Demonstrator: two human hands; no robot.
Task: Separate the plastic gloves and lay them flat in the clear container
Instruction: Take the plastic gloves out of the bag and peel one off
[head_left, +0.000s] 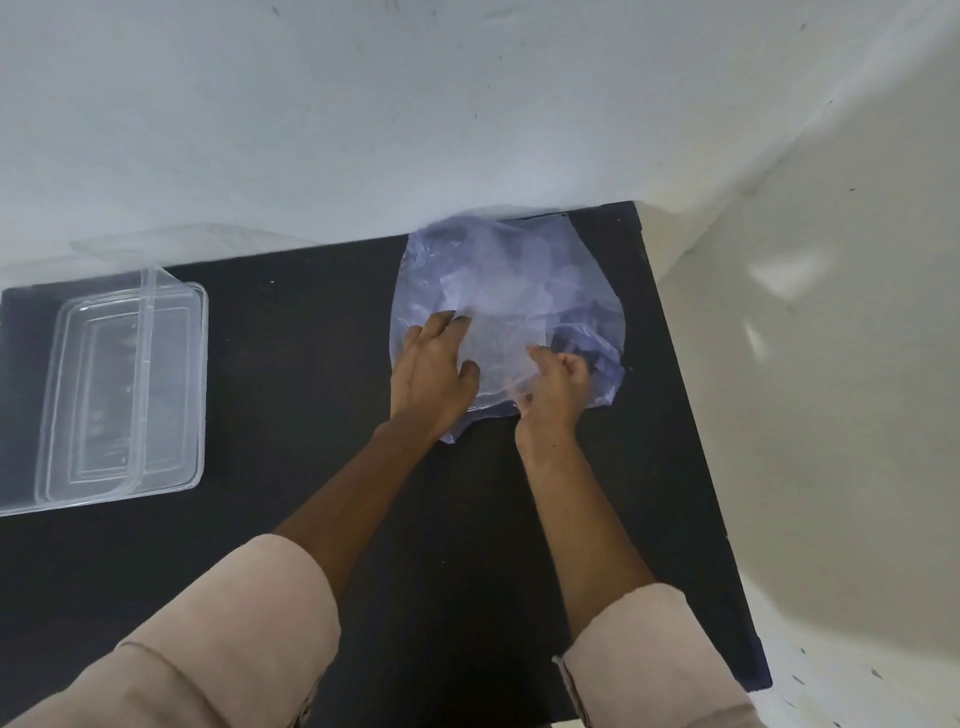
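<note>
A crumpled heap of thin, bluish see-through plastic gloves (506, 291) lies on the black table (311, 364) at its far right, against the wall. My left hand (434, 371) rests palm down on the heap's near left edge with its fingers spread. My right hand (553, 387) is at the near right edge, its fingers curled and pinching a layer of the plastic. The clear container (122, 400) stands at the table's left side, far from both hands; nothing shows inside it.
A clear lid (148, 291) stands on edge across the container. A white wall (363, 104) runs along the table's far side. The table's right edge (691, 415) drops off to a pale floor.
</note>
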